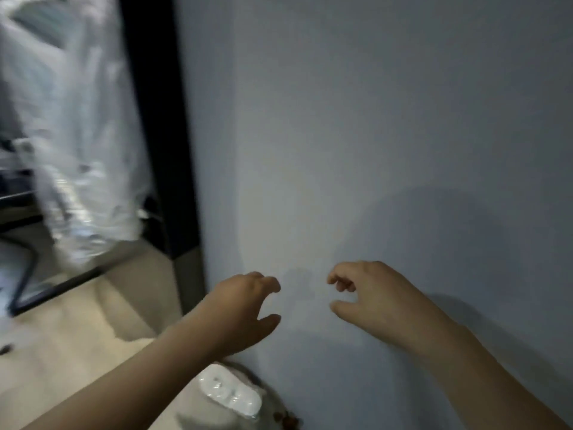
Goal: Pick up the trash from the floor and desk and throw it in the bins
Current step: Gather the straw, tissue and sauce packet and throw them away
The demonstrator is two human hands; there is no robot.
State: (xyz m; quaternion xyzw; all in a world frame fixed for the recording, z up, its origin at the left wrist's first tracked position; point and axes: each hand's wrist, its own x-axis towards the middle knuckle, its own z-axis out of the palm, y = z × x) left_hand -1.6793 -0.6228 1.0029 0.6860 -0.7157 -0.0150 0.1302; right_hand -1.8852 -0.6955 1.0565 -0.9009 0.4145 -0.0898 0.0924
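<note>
Trash shows in two places. A clear tray [231, 395] lies on top of the white liner [198, 417] in what looks like a bin [269, 387] at the foot of the wall [372, 119]. A small dark scrap [6, 348] sits at the far left edge of the floor [71, 346]. Brown bits [288, 418] lie at the bin's right rim.

Above the bin, the left hand [245, 308] and right hand [369, 294] hang apart in front of the wall. Both are empty, with fingers loosely curled, thumbs spread off them and nothing in either grasp.

The tray rides high, near the rim, so anything dropped on it could tip it out onto the floor. The bits lie so close to the rim that a careless pass could sweep them over, and the left forearm [139, 367] crosses just beside the bin.

The scrap is small and well apart from both hands, so it is easy to overlook. At the left, a white sheet [77, 135] hangs beside a dark frame [161, 119]. A hand reaching low there could snag it.
</note>
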